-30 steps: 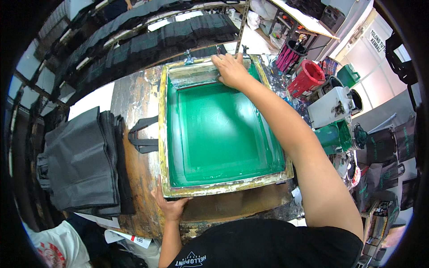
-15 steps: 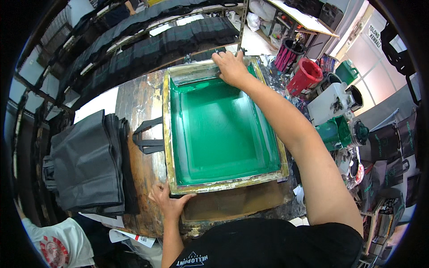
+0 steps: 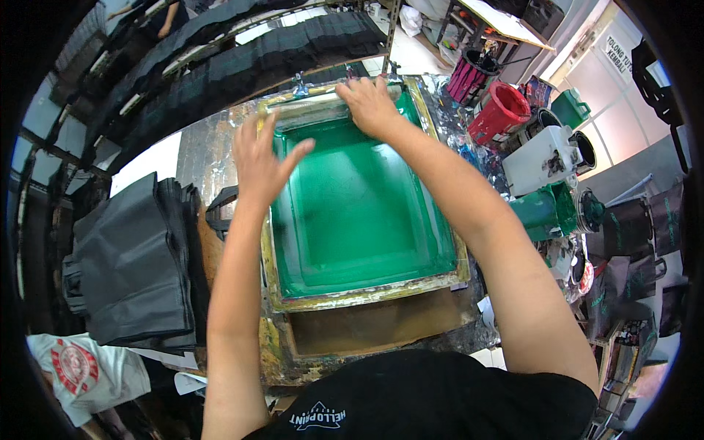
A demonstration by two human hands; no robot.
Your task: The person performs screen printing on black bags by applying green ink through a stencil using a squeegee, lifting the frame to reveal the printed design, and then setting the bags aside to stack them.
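A screen printing frame [image 3: 370, 299] with a worn yellowish rim lies on the wooden table, its mesh [image 3: 359, 213] coated in wet green ink. Across its far end rests a squeegee [image 3: 312, 110] with an ink-smeared bar. My right hand [image 3: 372, 110] is closed over the right part of that bar. My left hand [image 3: 262, 158] is raised over the frame's far left corner, fingers spread and thumb out, close to the squeegee's left end. From under the frame's left side a black bag handle [image 3: 220, 213] sticks out, partly hidden by my left forearm.
A stack of black bags [image 3: 132, 264] lies left of the frame. Right of it stand a red ink bucket [image 3: 502, 110], a pink-streaked bucket [image 3: 469, 77], a white jug [image 3: 539, 165] and a green container [image 3: 543, 213]. Racks [image 3: 293, 66] of black bags fill the back. A person's sleeve [image 3: 132, 374] shows lower left.
My left hand has left the frame's near left corner and risen to its far left corner, opening out. The right hand stays on the squeegee, which sits slightly farther left in view.
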